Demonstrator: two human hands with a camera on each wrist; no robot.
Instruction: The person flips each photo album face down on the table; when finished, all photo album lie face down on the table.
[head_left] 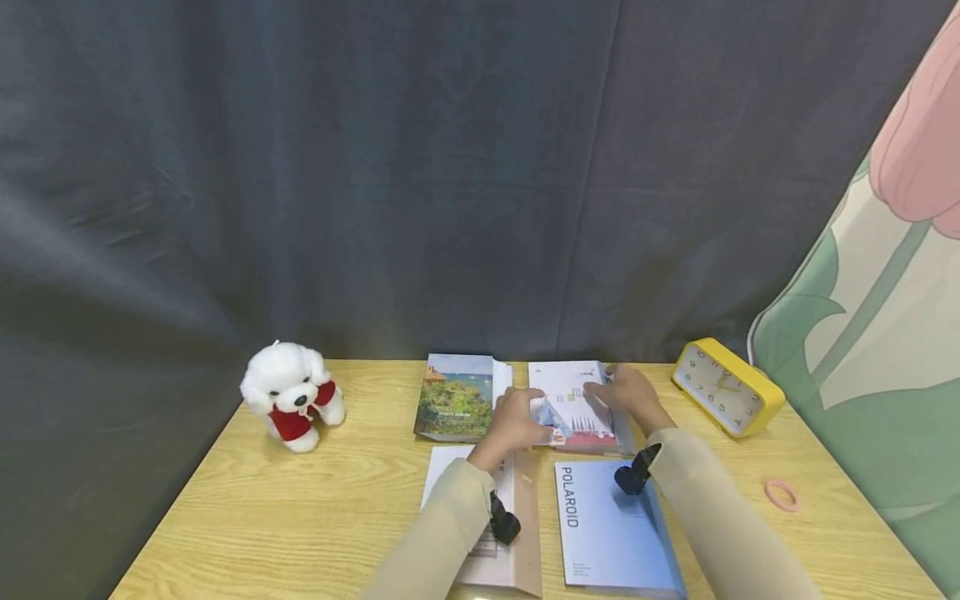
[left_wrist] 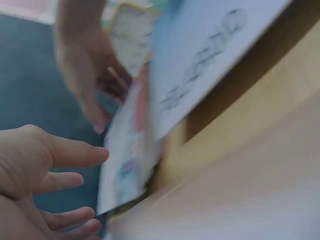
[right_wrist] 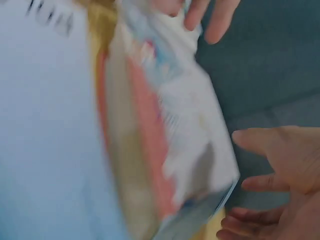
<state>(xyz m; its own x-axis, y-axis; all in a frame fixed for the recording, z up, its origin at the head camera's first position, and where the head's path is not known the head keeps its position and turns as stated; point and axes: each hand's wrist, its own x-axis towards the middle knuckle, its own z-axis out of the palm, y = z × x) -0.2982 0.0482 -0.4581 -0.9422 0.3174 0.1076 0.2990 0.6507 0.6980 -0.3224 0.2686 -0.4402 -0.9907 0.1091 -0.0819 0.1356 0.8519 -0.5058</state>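
A white photo album [head_left: 562, 379] with a pink and blue printed picture lies at the back of the table. My left hand [head_left: 516, 423] is at its left side, thumb and fingers spread apart. On the other side, my right hand [head_left: 633, 393] has its thumb over the cover's right part and its fingers by the far right corner. In the right wrist view the right hand [right_wrist: 280, 175] shows loosely extended fingers beside the album [right_wrist: 192, 130]. The left wrist view likewise has the left hand's fingers [left_wrist: 75, 152] outstretched at the album's edge.
A blue POLAROID album [head_left: 611, 525] and a pale album with a brown spine [head_left: 527, 533] lie in front. Left of the white one is a landscape-covered photo album [head_left: 456, 400]. A white toy dog [head_left: 288, 392], yellow clock [head_left: 727, 387] and pink ring [head_left: 782, 495] stand farther out.
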